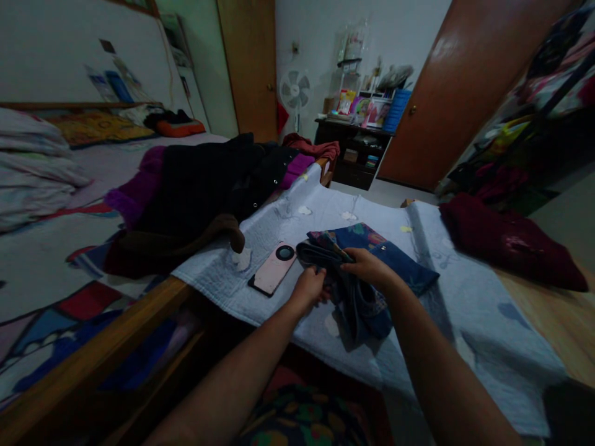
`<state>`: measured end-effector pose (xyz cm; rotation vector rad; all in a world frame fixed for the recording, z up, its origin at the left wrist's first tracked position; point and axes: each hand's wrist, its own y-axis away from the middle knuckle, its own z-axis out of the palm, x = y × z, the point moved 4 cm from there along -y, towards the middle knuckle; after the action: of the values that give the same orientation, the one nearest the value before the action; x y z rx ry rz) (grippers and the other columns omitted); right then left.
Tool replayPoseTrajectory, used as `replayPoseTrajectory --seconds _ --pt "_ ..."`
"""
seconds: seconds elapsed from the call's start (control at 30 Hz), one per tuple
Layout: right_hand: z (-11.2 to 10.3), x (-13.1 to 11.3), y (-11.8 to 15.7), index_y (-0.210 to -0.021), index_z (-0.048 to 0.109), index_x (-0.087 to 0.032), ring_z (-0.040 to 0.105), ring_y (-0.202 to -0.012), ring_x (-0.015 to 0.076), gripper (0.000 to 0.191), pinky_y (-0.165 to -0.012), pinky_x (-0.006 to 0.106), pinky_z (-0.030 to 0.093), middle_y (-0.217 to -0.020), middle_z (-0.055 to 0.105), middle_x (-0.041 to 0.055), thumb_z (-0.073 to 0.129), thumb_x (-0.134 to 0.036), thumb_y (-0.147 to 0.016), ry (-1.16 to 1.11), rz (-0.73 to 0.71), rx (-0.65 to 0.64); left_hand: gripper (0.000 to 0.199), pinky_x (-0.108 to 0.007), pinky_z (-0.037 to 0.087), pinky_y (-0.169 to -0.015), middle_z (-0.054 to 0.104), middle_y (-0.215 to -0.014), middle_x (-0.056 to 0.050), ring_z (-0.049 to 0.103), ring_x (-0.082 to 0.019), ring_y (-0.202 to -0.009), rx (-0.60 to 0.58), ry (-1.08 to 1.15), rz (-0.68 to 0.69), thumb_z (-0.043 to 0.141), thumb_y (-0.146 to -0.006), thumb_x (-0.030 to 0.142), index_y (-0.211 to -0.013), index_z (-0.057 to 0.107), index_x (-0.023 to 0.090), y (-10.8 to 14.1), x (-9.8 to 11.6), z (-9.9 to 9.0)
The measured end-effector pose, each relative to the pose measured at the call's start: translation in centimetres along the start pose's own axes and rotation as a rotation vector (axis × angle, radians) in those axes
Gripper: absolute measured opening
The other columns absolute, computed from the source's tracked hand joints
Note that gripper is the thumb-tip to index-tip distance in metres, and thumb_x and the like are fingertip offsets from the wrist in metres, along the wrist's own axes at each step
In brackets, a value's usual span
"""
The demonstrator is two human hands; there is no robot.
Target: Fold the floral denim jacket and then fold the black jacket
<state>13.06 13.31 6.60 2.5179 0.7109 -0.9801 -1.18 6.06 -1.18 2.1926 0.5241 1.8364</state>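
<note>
A dark blue denim garment (360,316) with colourful flower patterning lies bunched and partly folded on a light blue quilted cloth (441,322). My right hand (369,267) pinches a layer of it near the upper middle. At its left edge my left hand (309,290) has its fingers curled round the fabric; some fingertips are hidden under the folds. Just left of that hand, a pink phone (274,269) with a round black camera ring lies face down on the cloth, apart from both hands.
Dark clothes (199,186) with purple parts are heaped on the bed at left, beside its wooden rail (93,353). A maroon cushion-like bundle (506,244) sits at right. Farther back stand a fan (295,90), a black shelf (356,152) and a brown door (446,93).
</note>
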Motion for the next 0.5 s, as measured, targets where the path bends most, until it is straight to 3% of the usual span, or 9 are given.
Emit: replayPoseTrajectory --seconds 0.1,0.2,0.33,0.4,0.5 --pt "-0.2 0.0 0.1 -0.095 0.067 -0.012 0.054 -0.069 0.0148 0.024 -0.062 0.025 0.041 -0.081 0.065 0.003 0.058 -0.02 -0.075 -0.014 0.02 -0.01 0.023 -0.032 0.05 -0.071 0.069 -0.08 -0.012 0.068 -0.024 -0.08 0.172 -0.541 0.162 0.054 -0.086 0.037 -0.088 0.065 0.016 0.4 0.8 -1.6" --pt "-0.4 -0.1 0.1 -0.094 0.067 -0.013 0.053 -0.067 0.0142 0.023 -0.062 0.025 0.041 -0.08 0.065 0.0025 0.057 -0.019 -0.074 -0.035 0.028 -0.021 0.022 -0.039 0.047 -0.082 0.069 -0.09 -0.016 0.065 -0.031 -0.095 0.253 -0.895 0.212 0.057 -0.084 0.035 -0.088 0.068 0.017 1.7 1.1 -2.1" --pt "-0.5 -0.3 0.1 -0.093 0.068 -0.013 0.054 -0.068 0.0142 0.023 -0.063 0.024 0.041 -0.079 0.065 0.002 0.058 -0.018 -0.072 -0.051 0.03 -0.015 0.024 -0.039 0.046 -0.086 0.065 -0.102 -0.014 0.061 -0.029 -0.1 0.226 -0.976 0.399 0.052 -0.086 0.025 -0.107 0.062 0.019 3.2 1.9 -1.3" --pt "-0.5 -0.2 0.2 -0.093 0.068 -0.013 0.054 -0.068 0.0142 0.023 -0.062 0.024 0.041 -0.079 0.065 0.0022 0.058 -0.018 -0.073 -0.065 0.029 -0.013 0.027 -0.038 0.045 -0.089 0.061 -0.11 -0.013 0.056 -0.028 -0.107 0.185 -0.97 0.533 0.052 -0.085 0.02 -0.109 0.062 0.02 3.5 2.2 -0.9" --pt "-0.5 -0.1 0.3 -0.094 0.068 -0.012 0.054 -0.067 0.0142 0.024 -0.061 0.024 0.04 -0.079 0.065 0.0024 0.058 -0.019 -0.073 -0.074 0.024 -0.019 0.028 -0.038 0.043 -0.093 0.058 -0.112 -0.013 0.053 -0.028 -0.109 0.069 -0.945 0.616 0.054 -0.08 0.015 -0.106 0.065 0.02 3.0 2.1 -0.9"
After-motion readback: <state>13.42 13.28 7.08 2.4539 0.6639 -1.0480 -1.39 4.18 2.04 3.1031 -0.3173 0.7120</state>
